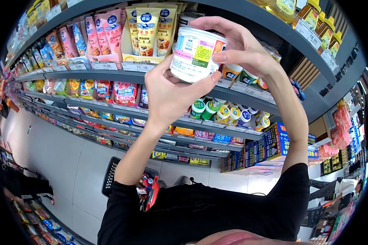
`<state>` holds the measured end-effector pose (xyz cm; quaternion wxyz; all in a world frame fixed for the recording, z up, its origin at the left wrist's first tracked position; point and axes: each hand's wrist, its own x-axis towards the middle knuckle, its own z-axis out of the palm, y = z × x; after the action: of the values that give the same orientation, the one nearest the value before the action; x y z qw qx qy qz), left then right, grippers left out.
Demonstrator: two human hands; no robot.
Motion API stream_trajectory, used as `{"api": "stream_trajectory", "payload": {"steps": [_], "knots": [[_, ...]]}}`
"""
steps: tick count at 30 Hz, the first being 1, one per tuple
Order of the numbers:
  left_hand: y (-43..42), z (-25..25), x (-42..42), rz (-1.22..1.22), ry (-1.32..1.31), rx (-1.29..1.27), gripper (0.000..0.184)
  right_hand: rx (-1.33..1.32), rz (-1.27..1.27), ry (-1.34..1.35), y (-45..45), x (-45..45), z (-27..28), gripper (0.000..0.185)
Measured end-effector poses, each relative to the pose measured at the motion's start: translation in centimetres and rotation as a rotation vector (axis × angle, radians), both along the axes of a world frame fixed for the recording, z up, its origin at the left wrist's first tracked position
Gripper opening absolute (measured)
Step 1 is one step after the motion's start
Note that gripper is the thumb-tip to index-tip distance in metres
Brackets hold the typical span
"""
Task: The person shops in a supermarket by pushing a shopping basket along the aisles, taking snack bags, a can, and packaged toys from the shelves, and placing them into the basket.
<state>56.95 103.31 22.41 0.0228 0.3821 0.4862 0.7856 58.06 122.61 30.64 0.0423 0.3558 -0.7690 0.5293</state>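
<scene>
1. Clasping a white tub (192, 55), the left hand (165, 92) wraps its lower part; the right hand (245, 49) steadies its upper side.
2. Held up before the shelf (110, 75), the tub isn't yet set down.
3. Below, a black basket (110, 175) already holds some red goods (153, 192).

Bright light; shelves (126, 76) bowed by wide lens; corners black.
</scene>
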Motion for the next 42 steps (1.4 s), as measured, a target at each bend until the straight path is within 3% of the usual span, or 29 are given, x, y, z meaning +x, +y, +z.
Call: {"api": "stream_trajectory", "payload": {"steps": [2,3,5,6,7,9,11,17,19,20,21,23,27,32,34,37,42], "knots": [[0.8,-0.8,-0.3,0.241,0.162,0.105,0.047,0.054,-0.043,0.054,0.3,0.3,-0.1,0.065],[0.8,-1.0,-0.5,0.242,0.164,0.11,0.047,0.106,-0.085,0.107,0.3,0.5,-0.1,0.067],[0.6,-1.2,-0.9,0.615,0.339,-0.049,0.06,0.13,-0.177,0.071,-0.4,1.5,-0.1,0.073],[0.7,-1.3,-1.1,0.688,0.348,-0.073,0.071,0.15,-0.224,0.05,-0.6,1.7,-0.2,0.075],[0.8,-1.4,-1.2,0.689,0.35,-0.067,0.071,0.17,-0.272,0.028,-1.0,2.0,-0.3,0.077],[0.8,-1.6,-1.1,0.939,0.544,-0.18,0.072,0.195,-0.31,-0.014,-1.7,2.4,0.0,0.071],[1.3,-1.8,-1.4,0.972,0.563,-0.191,0.073,0.275,-0.408,0.004,-1.7,2.2,0.1,0.071],[2.2,-0.9,-1.6,1.03,0.644,-0.145,0.074,0.157,-0.416,-0.069,-0.9,1.7,0.7,0.071],[2.2,-1.0,-1.2,0.904,0.539,-0.024,0.074,0.038,-0.316,-0.068,-0.2,1.2,0.3,0.072],[1.9,-1.1,-0.7,0.713,0.464,-0.01,0.069,0.014,-0.289,-0.133,0.0,1.5,0.5,0.078],[1.5,-1.2,-0.2,0.719,0.464,-0.009,0.069,0.017,-0.283,-0.132,0.1,1.7,0.6,0.078],[0.5,-1.2,0.5,0.255,0.066,0.208,0.062,0.023,-0.276,-0.151,0.2,1.9,0.6,0.086],[-0.3,-1.3,-0.1,-0.125,-0.146,0.077,0.058,-0.003,-0.16,-0.148,0.3,2.3,0.6,0.1],[-0.6,-2.0,0.0,-0.567,-0.286,0.205,0.081,-0.014,-0.121,-0.141,-0.3,2.4,0.8,0.112],[-0.7,-2.0,0.3,-0.549,-0.257,0.228,0.08,-0.024,0.009,-0.107,-0.3,2.5,0.9,0.105],[-0.6,-1.7,1.3,-0.504,-0.258,0.293,0.081,-0.012,0.089,-0.051,-0.2,1.9,1.0,0.11],[-0.4,-1.3,2.6,-0.114,-0.046,0.322,0.083,0.051,0.153,-0.06,-0.3,1.4,1.5,0.103]]}}
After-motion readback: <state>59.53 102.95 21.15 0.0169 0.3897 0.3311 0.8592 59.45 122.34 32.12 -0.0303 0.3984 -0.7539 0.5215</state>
